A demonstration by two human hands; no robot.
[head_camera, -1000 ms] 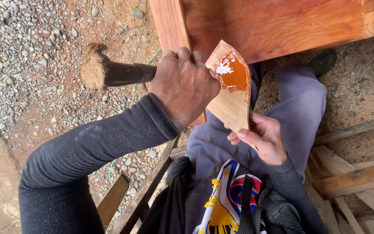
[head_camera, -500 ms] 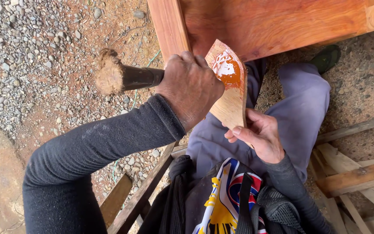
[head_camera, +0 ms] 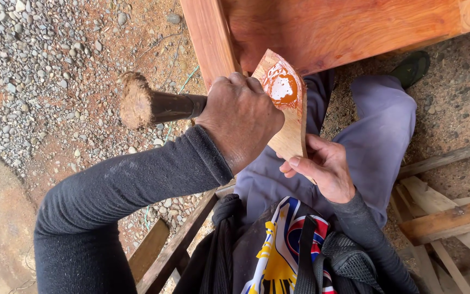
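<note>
On the left, the left hand (head_camera: 240,117) was clenched tight round a dark tool handle (head_camera: 161,106) whose frayed, rounded butt pointed out over the gravel ground (head_camera: 55,65). Just right of it, a flat piece of pale wood (head_camera: 289,114) with a glossy orange-red patch near its top stood almost upright below the reddish timber frame (head_camera: 344,27). The right hand (head_camera: 325,169) gripped its lower edge, fingers closed on it, above the person's grey trouser leg (head_camera: 379,125).

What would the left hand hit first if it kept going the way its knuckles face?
Probably the wet orange patch on the wood scrap that the right hand steadies. The left hand, gripping the dark handle, already sits against it; depth is unclear.
</note>
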